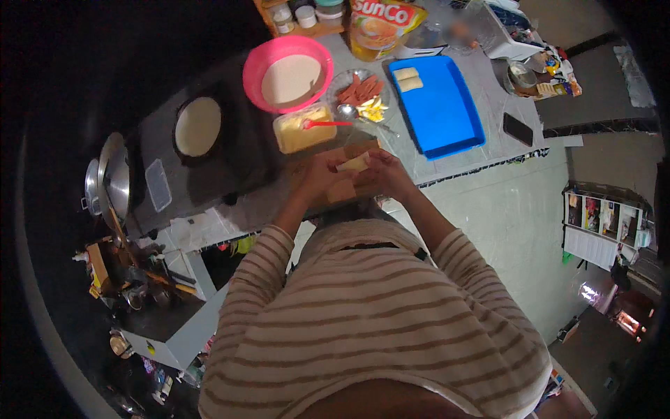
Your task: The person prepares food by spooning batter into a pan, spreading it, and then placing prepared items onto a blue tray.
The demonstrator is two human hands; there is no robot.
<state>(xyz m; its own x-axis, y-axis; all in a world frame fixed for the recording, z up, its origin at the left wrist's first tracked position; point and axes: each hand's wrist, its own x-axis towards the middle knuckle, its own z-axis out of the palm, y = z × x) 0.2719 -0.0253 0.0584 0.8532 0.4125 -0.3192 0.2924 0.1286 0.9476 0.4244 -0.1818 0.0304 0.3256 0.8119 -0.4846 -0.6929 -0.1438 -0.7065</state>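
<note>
My left hand (pixel 320 175) and my right hand (pixel 386 170) hold a pale rolled wrapper (pixel 355 163) between their fingers, above a wooden board (pixel 341 193) at the counter's near edge. Just beyond lies a clear tub of yellowish spread (pixel 298 137) with a red utensil (pixel 327 124) across it. Behind that, a glass plate (pixel 335 90) carries reddish meat strips (pixel 360 90), pieces of boiled egg (pixel 372 110) and a metal spoon (pixel 346 110). Two pale rolls (pixel 408 78) lie side by side in the far left corner of a blue tray (pixel 445 118).
A pink basin (pixel 253 78) holds pale batter. A round pan (pixel 199 127) with a pale sheet in it stands left. A cooking oil pouch (pixel 384 29) stands at the back; a phone (pixel 518 129) lies right of the tray. Metal lids (pixel 112 178) are far left.
</note>
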